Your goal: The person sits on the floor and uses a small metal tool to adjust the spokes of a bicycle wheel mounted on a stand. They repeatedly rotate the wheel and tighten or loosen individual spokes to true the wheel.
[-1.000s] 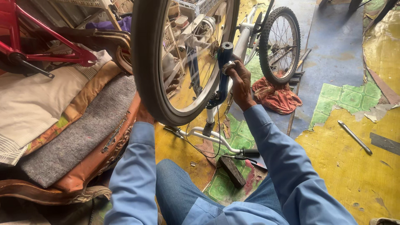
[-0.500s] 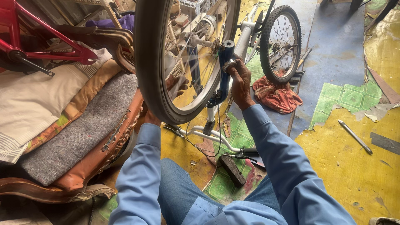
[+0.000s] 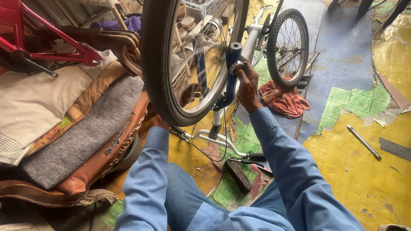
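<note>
Two wheels: right hand [image 3: 247, 83] clasps the blue fork leg [image 3: 232, 72] beside the front wheel [image 3: 158, 64]; left hand [image 3: 159, 122], behind its tyre, grip unclear.

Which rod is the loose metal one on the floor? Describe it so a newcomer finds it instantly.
Start at the upside-down bicycle in the middle and look right, past the red rag under its rear wheel, to the yellow floor patch. The metal rod lies there alone, slanting down to the right. It is thin, straight and silver-grey, unlike the flat dark strip just right of it.
</note>
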